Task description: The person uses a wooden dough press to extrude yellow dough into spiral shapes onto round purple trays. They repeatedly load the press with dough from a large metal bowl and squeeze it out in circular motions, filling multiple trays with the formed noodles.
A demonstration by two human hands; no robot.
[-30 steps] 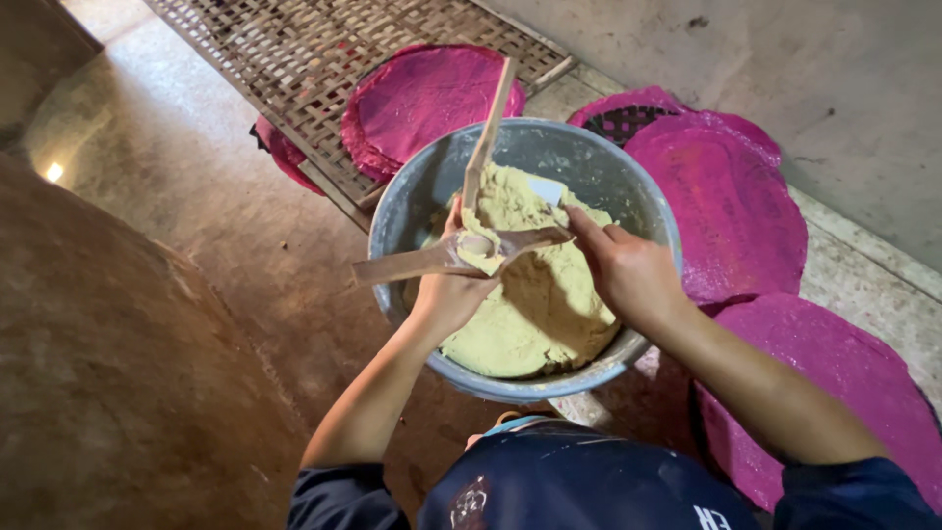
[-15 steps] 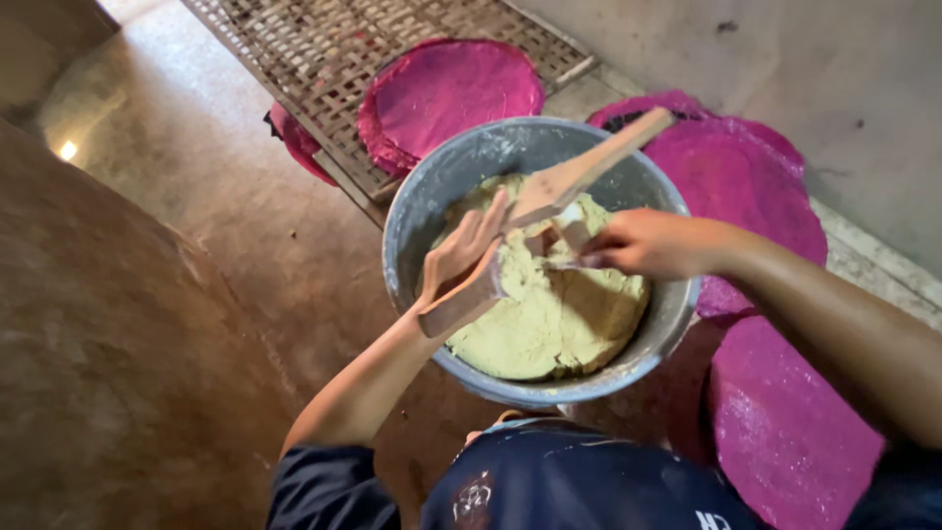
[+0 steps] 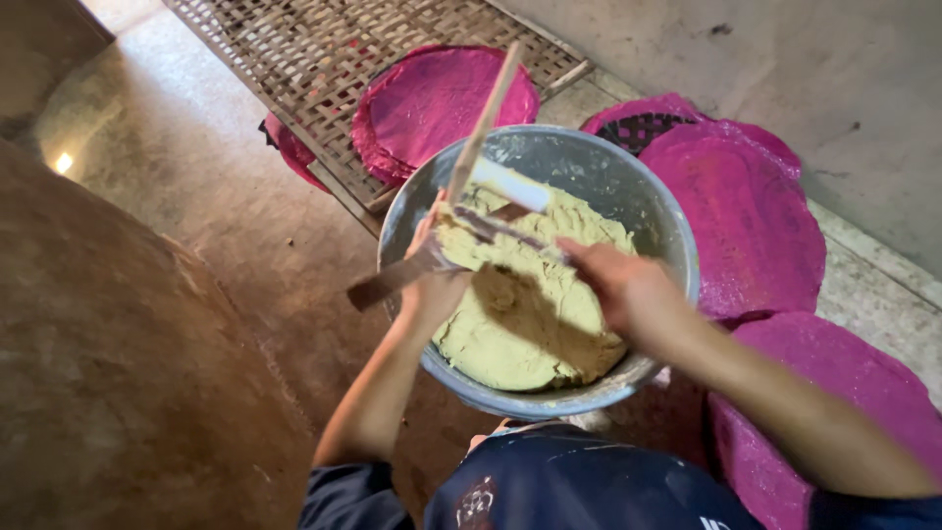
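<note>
The left hand (image 3: 437, 280) is closed around a flat wooden paddle (image 3: 392, 282), whose dark end sticks out to the left past the rim of the bowl (image 3: 628, 191). The right hand (image 3: 628, 290) is over the middle of the bowl, with its fingers bent around a second flat tool (image 3: 510, 185). The pale blade of this tool lies over the dough (image 3: 520, 314), but the picture is blurred here and I cannot tell how tight the grip is. A long wooden stick (image 3: 486, 118) rises from between the two hands and points up and away, toward the mat (image 3: 294, 69). Which hand holds it I cannot tell.

The dough is a yellow-green mass. It fills the lower half of the grey metal bowl and is piled higher on the near side — the far wall of the bowl is bare and shiny. The bowl stands on the ground just in front of the person, whose dark blue clothing (image 3: 579, 486) shows at the bottom edge.

Around the bowl lie several round pink discs. One disc (image 3: 442, 98) rests on the woven bamboo mat behind the bowl, a larger one (image 3: 746, 216) is to the right, touching the bowl side, and another (image 3: 834, 393) is near the right forearm. To the left there is a brown rounded surface (image 3: 118, 373) — well apart from the hands.
</note>
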